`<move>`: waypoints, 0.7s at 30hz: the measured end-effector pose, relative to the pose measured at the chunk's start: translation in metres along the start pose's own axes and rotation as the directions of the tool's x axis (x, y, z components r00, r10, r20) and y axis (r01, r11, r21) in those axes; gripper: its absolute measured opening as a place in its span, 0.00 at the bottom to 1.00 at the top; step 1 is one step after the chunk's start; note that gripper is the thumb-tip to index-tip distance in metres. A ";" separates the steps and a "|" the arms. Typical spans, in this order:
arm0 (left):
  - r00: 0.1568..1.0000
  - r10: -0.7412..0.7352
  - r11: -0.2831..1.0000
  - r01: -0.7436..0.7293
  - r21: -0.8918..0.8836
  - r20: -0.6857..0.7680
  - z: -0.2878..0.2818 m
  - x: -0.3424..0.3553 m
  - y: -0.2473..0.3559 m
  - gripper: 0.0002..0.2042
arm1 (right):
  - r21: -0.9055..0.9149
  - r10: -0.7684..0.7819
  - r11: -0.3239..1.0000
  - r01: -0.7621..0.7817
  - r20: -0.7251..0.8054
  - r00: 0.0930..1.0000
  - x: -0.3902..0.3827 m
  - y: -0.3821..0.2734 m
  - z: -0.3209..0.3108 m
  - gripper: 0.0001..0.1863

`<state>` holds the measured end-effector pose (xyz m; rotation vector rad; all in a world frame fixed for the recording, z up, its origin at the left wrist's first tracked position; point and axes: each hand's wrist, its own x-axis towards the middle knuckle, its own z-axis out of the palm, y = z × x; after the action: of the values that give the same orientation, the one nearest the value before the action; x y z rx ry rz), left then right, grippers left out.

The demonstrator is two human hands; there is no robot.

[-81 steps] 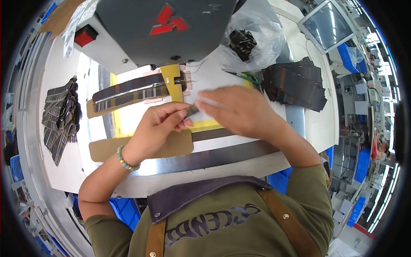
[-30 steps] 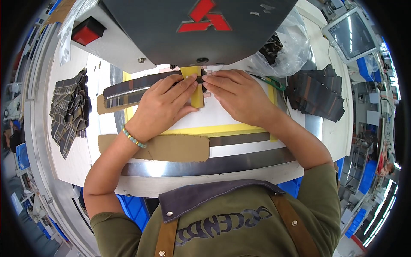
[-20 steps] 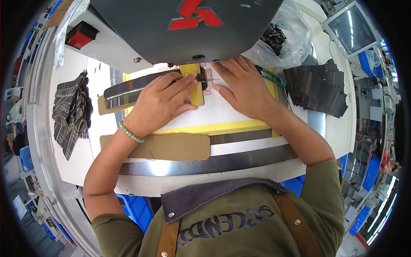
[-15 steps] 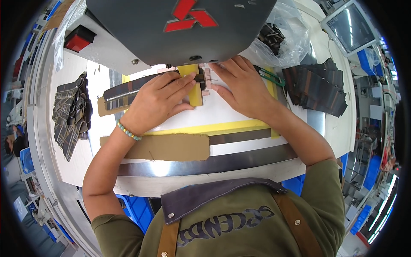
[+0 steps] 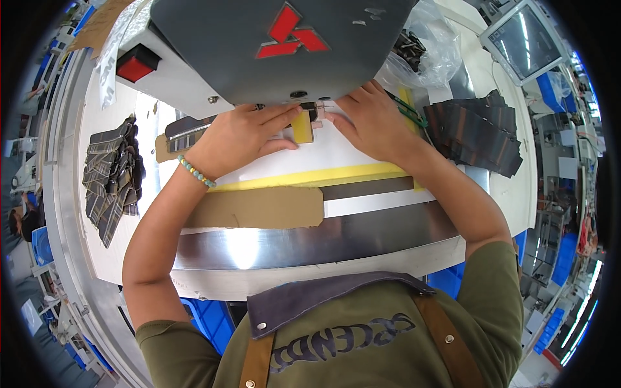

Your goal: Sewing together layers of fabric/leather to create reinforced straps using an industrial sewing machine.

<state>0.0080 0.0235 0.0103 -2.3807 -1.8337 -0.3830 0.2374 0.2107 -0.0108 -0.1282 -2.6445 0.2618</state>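
Note:
Both of my hands lie under the front of a dark grey machine head [image 5: 259,71], which hides some fingertips. My left hand [image 5: 236,139] is flat, fingers stretched to the right, touching a yellow strip [image 5: 302,130]. By its wrist lie dark striped fabric pieces [image 5: 184,136] on a brown backing. Opposite, my right hand [image 5: 378,123] rests on a white sheet [image 5: 323,152], its thumb apart from the fingers. A small dark part [image 5: 312,113] sits between the hands. Near the right hand's outer side lies a green-handled tool [image 5: 413,115]. Neither hand visibly holds anything.
Plaid fabric pieces [image 5: 111,178] are heaped at the left, dark striped ones [image 5: 472,132] at the right. A clear plastic bag [image 5: 443,52] and a monitor [image 5: 527,42] stand at the back right. Brown cardboard [image 5: 259,208] and a metal strip [image 5: 317,242] lie nearer me.
The white sheet, with its yellow strips and cardboard, has shifted away from me, further under the machine head. Both hands have moved slightly the same way.

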 end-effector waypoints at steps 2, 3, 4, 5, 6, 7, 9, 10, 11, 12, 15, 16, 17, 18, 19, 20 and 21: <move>1.000 0.010 1.000 -0.010 0.008 -0.010 0.001 -0.001 -0.001 0.29 | -0.008 -0.007 1.000 0.007 0.010 1.000 0.001 0.000 -0.001 0.25; 0.999 0.025 1.000 -0.025 0.009 -0.022 0.002 0.001 -0.002 0.28 | -0.012 -0.004 1.000 0.004 0.005 1.000 0.001 0.001 -0.001 0.25; 0.999 0.033 0.999 -0.033 0.011 -0.023 0.001 0.002 -0.003 0.28 | -0.005 -0.006 1.000 0.006 -0.001 1.000 0.001 0.001 0.000 0.25; 1.000 0.023 0.999 -0.022 0.031 -0.014 -0.001 0.002 -0.002 0.28 | 0.003 -0.007 1.000 0.007 -0.006 1.000 0.001 0.002 0.000 0.25; 1.000 0.014 0.999 -0.013 0.049 -0.004 -0.002 0.002 -0.002 0.29 | -0.001 -0.001 1.000 0.001 -0.010 1.000 0.001 0.003 0.000 0.25; 1.000 0.022 0.999 -0.022 0.049 -0.004 -0.001 0.003 -0.001 0.29 | -0.001 -0.004 1.000 0.004 -0.009 1.000 0.001 0.005 0.000 0.25; 0.999 -0.030 0.998 0.029 0.047 0.028 -0.001 0.003 -0.001 0.29 | -0.005 -0.001 1.000 0.001 -0.013 1.000 0.002 0.008 0.002 0.25; 0.999 -0.022 0.999 0.021 0.047 0.028 -0.001 0.002 -0.001 0.29 | 0.002 -0.005 1.000 0.005 -0.010 1.000 0.003 0.009 0.004 0.26; 0.997 -0.052 0.997 0.049 0.057 0.061 -0.002 0.001 -0.002 0.29 | 0.009 -0.010 1.000 0.010 -0.007 1.000 0.004 0.009 0.005 0.26; 0.993 -0.080 0.995 0.075 0.064 0.091 -0.002 0.002 -0.001 0.29 | 0.002 -0.001 1.000 0.001 -0.008 1.000 0.003 0.009 0.005 0.26; 0.986 -0.096 0.995 0.095 0.015 0.134 -0.007 0.002 0.001 0.30 | -0.046 -0.034 0.998 0.034 0.006 0.999 0.001 0.008 0.004 0.26; 0.987 -0.093 0.996 0.092 0.014 0.130 -0.006 0.002 0.001 0.30 | -0.049 -0.034 0.998 0.034 0.011 0.999 0.000 0.007 0.005 0.26; 0.994 -0.047 0.999 0.047 0.004 0.094 -0.004 0.002 0.001 0.30 | -0.052 -0.034 0.998 0.035 0.017 0.999 -0.001 0.006 0.004 0.26; 0.998 0.001 1.000 -0.001 -0.003 0.056 -0.003 0.002 0.000 0.30 | -0.058 -0.032 0.998 0.032 0.016 0.999 -0.001 0.005 0.003 0.26; 0.999 0.007 1.000 -0.006 -0.005 0.053 -0.002 0.001 0.001 0.30 | -0.055 -0.027 0.998 0.029 0.036 0.999 -0.002 0.002 0.002 0.26; 0.998 0.005 1.000 -0.004 -0.013 0.067 -0.002 -0.002 0.003 0.30 | -0.052 -0.021 0.998 0.024 0.056 0.998 -0.004 -0.001 0.001 0.27; 0.997 0.012 1.000 -0.010 -0.027 0.077 -0.001 -0.001 0.006 0.31 | -0.066 -0.009 0.998 0.013 0.058 0.998 -0.007 -0.003 0.001 0.27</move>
<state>0.0133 0.0207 0.0116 -2.4551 -1.8579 -0.3200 0.2429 0.2067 -0.0146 -0.1301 -2.7113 0.1762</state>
